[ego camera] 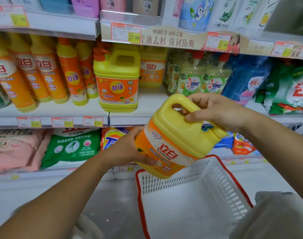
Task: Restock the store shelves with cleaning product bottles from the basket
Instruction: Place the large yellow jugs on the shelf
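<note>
— What stands on the middle shelf (147,104)?
— From the left: orange dish-soap bottles (43,75), a yellow Keon jug (118,80) at the front edge, OMO pump bottles (204,80), then detergent bags (288,90).

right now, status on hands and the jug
Left hand under yellow jug, right hand gripping its handle. Jug tilted over basket. Shelf spot beside KEON jug free.

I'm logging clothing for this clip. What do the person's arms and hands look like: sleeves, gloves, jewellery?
The left arm and right arm are bare to the frame edge, no sleeves showing. The left hand and right hand are ungloved; no ring, watch or bracelet shows.
</note>
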A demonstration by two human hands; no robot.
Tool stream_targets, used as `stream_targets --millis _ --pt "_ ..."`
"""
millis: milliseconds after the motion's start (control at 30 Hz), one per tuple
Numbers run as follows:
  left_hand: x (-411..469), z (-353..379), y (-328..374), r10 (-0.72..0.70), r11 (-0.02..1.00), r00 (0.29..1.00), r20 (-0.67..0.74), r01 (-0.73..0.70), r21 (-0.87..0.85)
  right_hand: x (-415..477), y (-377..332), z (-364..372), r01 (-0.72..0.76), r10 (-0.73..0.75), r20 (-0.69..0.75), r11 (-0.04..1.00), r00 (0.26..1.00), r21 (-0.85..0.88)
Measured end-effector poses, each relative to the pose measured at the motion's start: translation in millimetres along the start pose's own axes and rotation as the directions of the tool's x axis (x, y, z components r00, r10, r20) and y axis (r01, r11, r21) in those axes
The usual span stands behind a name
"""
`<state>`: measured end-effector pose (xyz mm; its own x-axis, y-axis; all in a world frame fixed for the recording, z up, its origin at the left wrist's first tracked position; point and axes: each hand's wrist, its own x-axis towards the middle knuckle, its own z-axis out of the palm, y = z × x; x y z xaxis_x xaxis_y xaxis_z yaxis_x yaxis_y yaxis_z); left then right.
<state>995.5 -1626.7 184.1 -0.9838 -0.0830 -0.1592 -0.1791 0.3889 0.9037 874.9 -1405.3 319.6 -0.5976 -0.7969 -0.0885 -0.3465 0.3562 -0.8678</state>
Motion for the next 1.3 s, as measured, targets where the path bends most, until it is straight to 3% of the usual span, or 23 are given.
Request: stream_targets --millis 100,333,500,667,833,967,1067,1200,1300 --pt "-2 8 2 0.014 1.0 0.998 -0.06 -0.015 -0.011 1 -7 -8 0.011 -0.008 0.029 0.994 1.0 -0.107" --pt "-4 11 3 0.006 0.998 0.998 -0.066 -0.01 -0.055 1 -11 -11 -0.01 0.009 -0.002 0.989 1.0 -0.151" --pt "-4 13 -3 0.013 0.998 0.999 -0.047 -0.016 -0.06 6 -9 1 -0.048 0.025 -0.102 0.973 0.995 -0.227" --pt "-6 10 0 0.139 0.977 0.985 -0.101 -0.153 -0.145 9 -2 24 -0.094 0.039 -0.155 0.925 0.987 -0.368" --pt "-2 25 -3 0.219 0.975 0.974 -0.056 -0.221 -0.035 7 3 43 -0.182 0.088 -0.284 0.928 0.955 -0.324" --pt "-6 47 -15 0.26 0.96 0.939 -0.224 -0.225 0.169 6 0 45 -0.239 0.131 -0.391 0.941 0.911 -0.24" --pt "-10 60 -28 0.355 0.902 0.899 -0.255 -0.257 0.348 9 -1 48 -0.278 0.159 -0.455 0.938 0.876 -0.209" --pt "-19 91 -36 0.439 0.867 0.817 -0.374 -0.277 0.414 12 0 60 -0.281 0.183 -0.527 0.953 0.83 -0.111" --pt "-16 105 -38 0.429 0.893 0.741 -0.518 -0.263 0.364 11 0 74 -0.27 0.177 -0.55 0.958 0.816 -0.093"
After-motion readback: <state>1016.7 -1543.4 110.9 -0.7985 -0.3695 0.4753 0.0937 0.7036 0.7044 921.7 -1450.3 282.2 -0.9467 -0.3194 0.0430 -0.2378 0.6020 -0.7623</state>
